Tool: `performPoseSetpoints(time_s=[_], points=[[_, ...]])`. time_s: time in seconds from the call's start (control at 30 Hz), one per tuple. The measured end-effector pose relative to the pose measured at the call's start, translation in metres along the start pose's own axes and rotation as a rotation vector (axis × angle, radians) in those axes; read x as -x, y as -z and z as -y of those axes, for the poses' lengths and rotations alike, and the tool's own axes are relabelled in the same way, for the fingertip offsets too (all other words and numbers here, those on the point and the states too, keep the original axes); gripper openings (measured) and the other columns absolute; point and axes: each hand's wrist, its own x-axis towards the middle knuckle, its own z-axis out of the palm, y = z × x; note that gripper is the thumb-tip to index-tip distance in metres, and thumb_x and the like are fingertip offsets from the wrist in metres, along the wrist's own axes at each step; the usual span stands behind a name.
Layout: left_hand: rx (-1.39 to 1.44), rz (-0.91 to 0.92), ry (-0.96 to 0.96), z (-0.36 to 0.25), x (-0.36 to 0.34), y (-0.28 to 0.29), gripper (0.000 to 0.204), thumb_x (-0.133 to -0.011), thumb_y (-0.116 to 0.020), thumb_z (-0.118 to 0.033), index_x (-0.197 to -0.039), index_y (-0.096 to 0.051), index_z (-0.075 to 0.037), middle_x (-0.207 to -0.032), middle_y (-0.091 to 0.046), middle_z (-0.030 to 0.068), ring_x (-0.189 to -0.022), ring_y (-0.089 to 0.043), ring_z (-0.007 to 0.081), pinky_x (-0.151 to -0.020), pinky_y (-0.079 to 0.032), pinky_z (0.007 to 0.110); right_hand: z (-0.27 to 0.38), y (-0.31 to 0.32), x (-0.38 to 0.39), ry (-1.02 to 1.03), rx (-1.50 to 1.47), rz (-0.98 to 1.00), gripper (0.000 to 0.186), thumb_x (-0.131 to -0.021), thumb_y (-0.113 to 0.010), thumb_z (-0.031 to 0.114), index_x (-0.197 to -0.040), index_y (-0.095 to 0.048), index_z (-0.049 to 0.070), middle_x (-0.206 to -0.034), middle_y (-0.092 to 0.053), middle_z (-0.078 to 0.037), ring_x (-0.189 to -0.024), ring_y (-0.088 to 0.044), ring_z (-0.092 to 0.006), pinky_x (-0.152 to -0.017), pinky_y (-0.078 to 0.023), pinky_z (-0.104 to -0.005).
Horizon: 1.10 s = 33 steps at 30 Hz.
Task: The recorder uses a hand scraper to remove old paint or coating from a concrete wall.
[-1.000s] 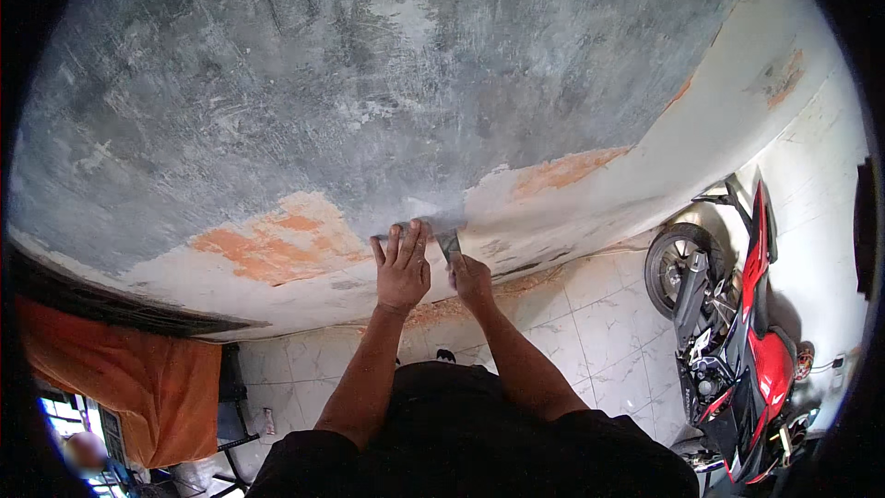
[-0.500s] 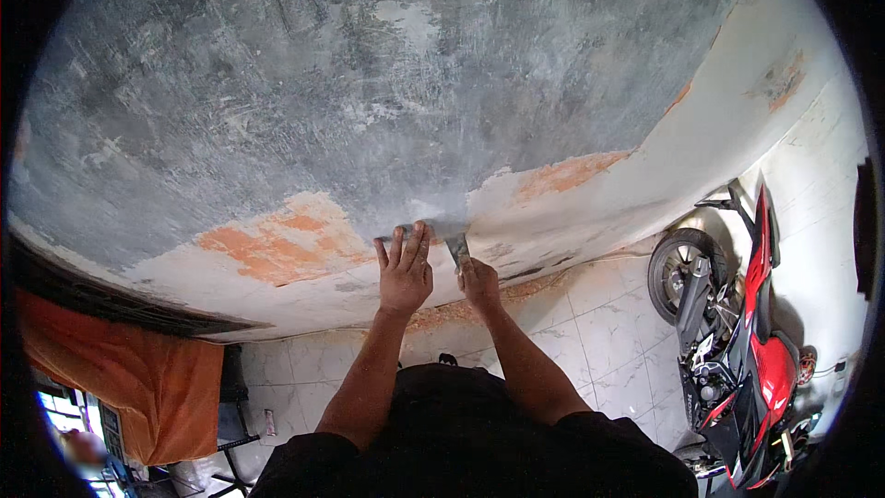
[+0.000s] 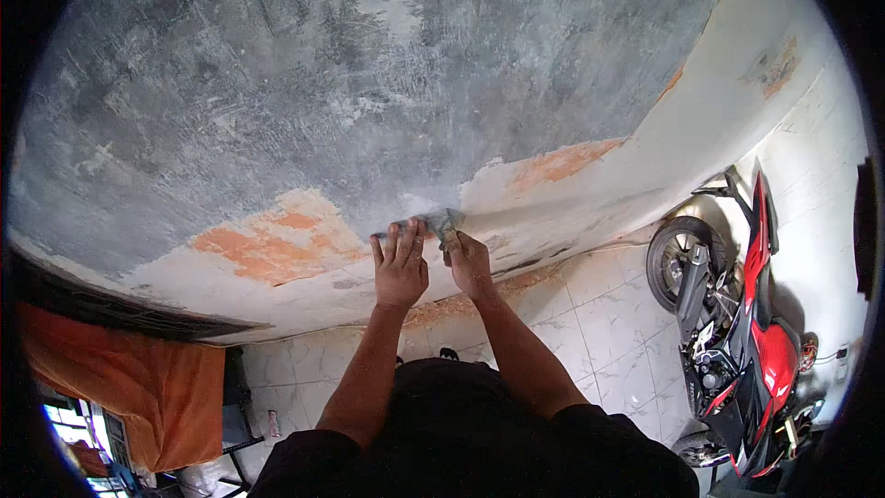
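Filling most of the view, one broad wall of rough grey plaster [image 3: 369,65] carries swirled scrape marks, with two bare orange patches, one at eight o'clock and one at three o'clock of the hands, edged by a smooth cream-white painted band [image 3: 645,184]. Below it lies one floor of glossy white marbled tiles [image 3: 599,314]. One red and black motorcycle [image 3: 737,332] stands at four o'clock, two wheels showing. One orange cloth sheet [image 3: 138,387] hangs at eight o'clock. Two hands work at the centre: the left hand [image 3: 400,263] lies flat against the wall, fingers spread and straight; the right hand [image 3: 468,263] is curled around one small grey flat-bladed scraper [image 3: 442,219], pressed to the plaster just above both hands. Its long axis is too blurred to tell.
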Motion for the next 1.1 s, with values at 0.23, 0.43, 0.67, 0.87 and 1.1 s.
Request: performPoseSetpoints(time_s=[0.23, 0.43, 0.67, 0.87, 1.1], points=[[-0.118, -0.136, 0.036, -0.001, -0.004, -0.005, 0.060, -0.078, -0.053, -0.020, -0.137, -0.040, -0.022, -0.148, -0.023, 0.0040, -0.137, -0.018, 0.0286, -0.105, -0.010, 0.064, -0.073, -0.003, 0.032, -0.037, 0.101, -0.125, 0.045, -0.093, -0.047, 0.042, -0.069, -0.056, 0.004, -0.049, -0.047, -0.002, -0.043, -0.048, -0.0108, -0.042, -0.038, -0.0274], [-0.100, -0.087, 0.067, 0.003, 0.004, -0.006, 0.062, -0.079, -0.054, -0.020, -0.138, -0.037, -0.026, -0.148, -0.022, 0.0038, -0.137, -0.018, 0.0289, -0.105, -0.009, 0.064, -0.025, -0.006, 0.021, -0.192, 0.078, -0.090, 0.047, -0.094, -0.041, 0.041, -0.074, -0.058, 0.002, -0.053, -0.050, -0.008, -0.049, -0.050, -0.0187, -0.050, -0.041, -0.0336], [-0.043, -0.068, 0.068, 0.001, 0.002, -0.005, 0.065, -0.078, -0.054, -0.017, -0.140, -0.035, -0.025, -0.148, -0.022, 0.0037, -0.135, -0.022, 0.0304, -0.105, -0.012, 0.064, -0.015, -0.008, 0.014, -0.122, -0.092, -0.044, 0.039, -0.095, -0.045, 0.033, -0.074, -0.056, 0.002, -0.053, -0.049, -0.006, -0.047, -0.045, -0.0143, -0.048, -0.039, -0.0318], [-0.085, 0.002, 0.044, 0.007, 0.007, -0.002, 0.064, -0.077, -0.055, -0.017, -0.139, -0.037, -0.024, -0.148, -0.023, 0.0040, -0.135, -0.022, 0.0308, -0.105, -0.013, 0.064, 0.015, -0.013, -0.004, -0.074, -0.057, -0.073, 0.040, -0.094, -0.048, 0.033, -0.072, -0.055, 0.000, -0.054, -0.047, 0.000, -0.050, -0.042, -0.0085, -0.048, -0.037, -0.0260], [-0.099, -0.028, 0.026, 0.006, 0.009, -0.008, 0.063, -0.078, -0.055, -0.018, -0.138, -0.038, -0.024, -0.148, -0.023, 0.0038, -0.135, -0.021, 0.0304, -0.105, -0.012, 0.064, -0.015, -0.004, 0.025, -0.216, 0.021, -0.091, 0.038, -0.094, -0.047, 0.029, -0.070, -0.054, 0.001, -0.052, -0.048, -0.005, -0.049, -0.042, -0.0129, -0.049, -0.037, -0.0304]])
